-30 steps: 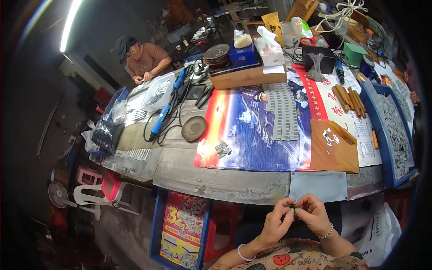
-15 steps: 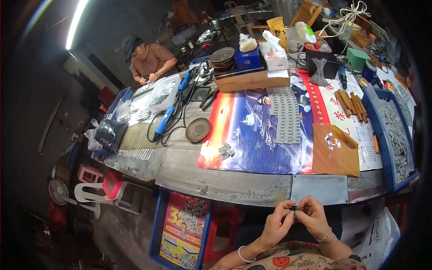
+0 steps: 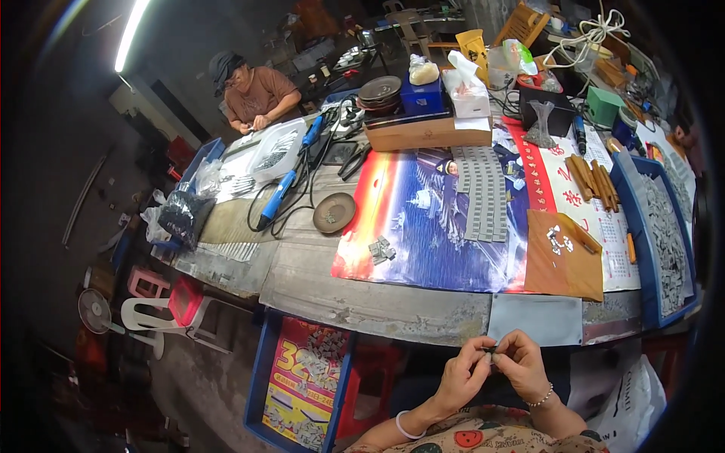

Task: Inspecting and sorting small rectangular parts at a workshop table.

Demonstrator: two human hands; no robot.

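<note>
My left hand [image 3: 462, 375] and my right hand [image 3: 529, 370] meet just off the table's front edge. Both are closed, fingertips pinched together around a small dark piece [image 3: 491, 350]; its kind is too small to make out, and the fingers partly cover it. Beyond them on the table, a brown sheet [image 3: 570, 273] bears small shiny metal bits [image 3: 556, 240]. Left of that, a glossy poster [image 3: 445, 260] carries rows of small grey rectangular pieces [image 3: 483, 198] and a little pile of similar pieces [image 3: 382, 250].
A blue tray [image 3: 621, 198] of grey pieces stands at the right, beside brown sticks [image 3: 593, 183]. Another blue tray [image 3: 258, 377] sits below the table edge. Left lie a round dish [image 3: 334, 213] and blue corded tools [image 3: 276, 200]. A co-worker [image 3: 260, 98] sits at the far left.
The view has shifted slightly. Both my hands keep nearly the same pinch on the small dark piece, and the things on the table stay in place.
</note>
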